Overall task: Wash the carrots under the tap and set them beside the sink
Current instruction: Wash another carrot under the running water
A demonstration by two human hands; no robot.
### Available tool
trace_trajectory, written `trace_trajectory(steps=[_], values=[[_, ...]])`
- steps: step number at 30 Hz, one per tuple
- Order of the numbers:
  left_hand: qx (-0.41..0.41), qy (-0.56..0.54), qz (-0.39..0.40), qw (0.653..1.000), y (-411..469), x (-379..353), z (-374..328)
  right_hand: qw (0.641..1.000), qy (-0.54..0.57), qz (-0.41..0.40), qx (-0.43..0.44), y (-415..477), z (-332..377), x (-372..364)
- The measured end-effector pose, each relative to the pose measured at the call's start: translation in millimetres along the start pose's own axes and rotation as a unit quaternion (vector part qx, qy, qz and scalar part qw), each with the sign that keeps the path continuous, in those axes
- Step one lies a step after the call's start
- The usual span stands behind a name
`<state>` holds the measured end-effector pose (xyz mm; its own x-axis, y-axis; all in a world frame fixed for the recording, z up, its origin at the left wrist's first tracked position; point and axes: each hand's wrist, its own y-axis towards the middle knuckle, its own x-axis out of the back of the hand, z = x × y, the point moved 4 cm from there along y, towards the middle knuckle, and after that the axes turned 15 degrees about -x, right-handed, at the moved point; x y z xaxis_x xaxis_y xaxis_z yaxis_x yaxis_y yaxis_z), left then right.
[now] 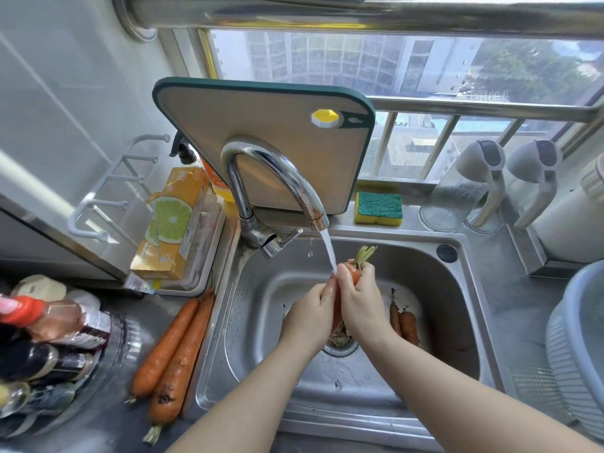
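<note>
Countertop (108,416) bears two carrots (173,348), sink (444,308) two more (405,325); fifth carrot (354,273) held.

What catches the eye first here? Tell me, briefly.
The left hand and right hand hold a carrot, leafy end up, under the running tap above the sink. Two long carrots lie on the counter left of the sink; two smaller carrots lie inside it, right of the drain.

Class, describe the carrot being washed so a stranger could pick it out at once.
Find the sink. Under its tap, the left hand and right hand grip one carrot. Unlike the basin carrots and counter carrots, it is held in the running water.
</note>
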<state>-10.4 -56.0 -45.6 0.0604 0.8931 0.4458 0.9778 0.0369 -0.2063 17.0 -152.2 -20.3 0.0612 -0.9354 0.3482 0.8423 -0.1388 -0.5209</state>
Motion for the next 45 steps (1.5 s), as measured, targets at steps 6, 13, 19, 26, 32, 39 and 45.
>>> trace_trajectory(steps=[6,13,19,26,32,39,45], values=[[-0.021,0.048,-0.048,0.997,-3,-4,-6,0.999,0.041,-0.031,-0.011,-1,1,-2],[-0.02,0.117,-0.049,0.992,-6,-7,-15,0.997,0.072,-0.034,-0.018,-4,2,2],[-0.023,0.1,-0.033,0.994,-3,-3,-14,0.996,0.082,0.01,-0.031,0,1,4],[-0.055,-0.034,-0.023,0.998,5,6,-15,0.995,0.088,0.038,-0.023,7,0,14],[-0.047,-0.124,-0.144,0.981,-4,-8,-8,0.996,0.081,-0.027,0.01,2,4,9],[-0.079,-0.054,-0.211,0.973,-13,-10,-21,0.994,0.101,-0.042,0.019,1,8,5],[-0.083,-0.033,-0.221,0.971,-10,-9,-26,0.987,0.159,-0.008,-0.014,2,8,7]])
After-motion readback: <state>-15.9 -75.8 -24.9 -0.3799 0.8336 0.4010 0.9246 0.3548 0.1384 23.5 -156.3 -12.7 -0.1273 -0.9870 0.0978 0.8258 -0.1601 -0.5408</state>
